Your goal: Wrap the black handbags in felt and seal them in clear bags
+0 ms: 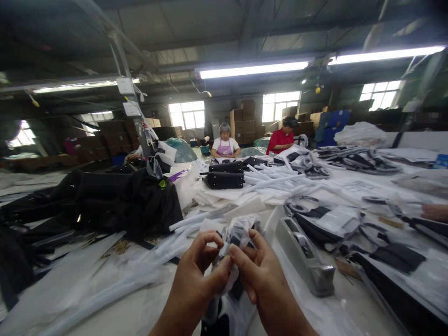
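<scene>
My left hand (198, 273) and my right hand (263, 275) meet at the lower middle of the view. Both pinch a black strap-like piece wrapped in clear plastic (241, 227); its exact kind is partly hidden by the fingers. The thumbs and index fingers press close together on the wrapping. Below the hands, more black material with small metal studs (219, 322) shows under crumpled white wrapping. To the right of my right hand stands a grey tape dispenser (315, 275), apart from it.
Black fabric bags (105, 200) pile up on the left. Ahead lie black handbags (224, 180) and white foam tubes (276, 178). Plastic-wrapped bags (329, 219) cover the right side. Two people sit across the table, and another person's hand (435, 212) shows at the right edge.
</scene>
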`<action>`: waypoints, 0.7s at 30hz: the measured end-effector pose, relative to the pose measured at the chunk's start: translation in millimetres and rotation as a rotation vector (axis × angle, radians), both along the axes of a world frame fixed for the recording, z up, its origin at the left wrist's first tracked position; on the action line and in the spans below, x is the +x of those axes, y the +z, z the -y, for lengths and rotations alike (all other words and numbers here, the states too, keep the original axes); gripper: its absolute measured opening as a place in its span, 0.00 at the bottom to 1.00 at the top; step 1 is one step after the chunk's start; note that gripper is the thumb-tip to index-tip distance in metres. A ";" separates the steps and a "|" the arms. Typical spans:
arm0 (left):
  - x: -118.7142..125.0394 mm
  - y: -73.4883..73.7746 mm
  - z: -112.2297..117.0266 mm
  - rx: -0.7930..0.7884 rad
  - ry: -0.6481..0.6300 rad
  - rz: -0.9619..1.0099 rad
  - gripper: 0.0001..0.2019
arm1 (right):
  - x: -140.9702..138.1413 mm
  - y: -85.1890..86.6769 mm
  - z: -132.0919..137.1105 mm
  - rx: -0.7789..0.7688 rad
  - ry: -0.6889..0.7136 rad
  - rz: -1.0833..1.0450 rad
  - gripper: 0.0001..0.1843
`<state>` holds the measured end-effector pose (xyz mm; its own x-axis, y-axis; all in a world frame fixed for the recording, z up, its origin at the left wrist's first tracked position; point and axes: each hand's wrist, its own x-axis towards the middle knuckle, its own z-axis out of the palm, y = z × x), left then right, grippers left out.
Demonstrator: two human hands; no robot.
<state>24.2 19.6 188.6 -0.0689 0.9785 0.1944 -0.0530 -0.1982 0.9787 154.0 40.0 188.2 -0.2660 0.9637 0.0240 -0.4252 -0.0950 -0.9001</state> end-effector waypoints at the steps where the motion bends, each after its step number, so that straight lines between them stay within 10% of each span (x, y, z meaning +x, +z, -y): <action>1: 0.8 -0.8 0.2 0.009 0.015 -0.018 0.16 | -0.3 1.0 0.5 -0.010 -0.008 -0.019 0.32; 6: 4.0 2.2 0.6 0.103 0.102 -0.144 0.13 | 3.1 -0.2 -3.1 -0.037 -0.007 -0.101 0.26; 12: -18.3 -7.9 3.9 0.155 0.036 -0.246 0.14 | 37.3 -16.8 -9.6 0.165 -0.075 0.400 0.40; 17: -54.7 -64.8 22.9 -0.004 0.256 -0.205 0.19 | 78.6 -70.2 -1.1 0.149 -0.323 0.768 0.30; 21: -54.6 -124.0 49.7 -0.157 0.150 -0.026 0.31 | 73.0 -125.2 11.8 -0.039 -0.262 0.801 0.49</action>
<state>-30.4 -30.1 64.6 -0.2126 0.9761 0.0441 -0.0083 -0.0469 0.9989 227.1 28.1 63.0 0.0435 0.9928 -0.1112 0.3276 -0.1193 -0.9372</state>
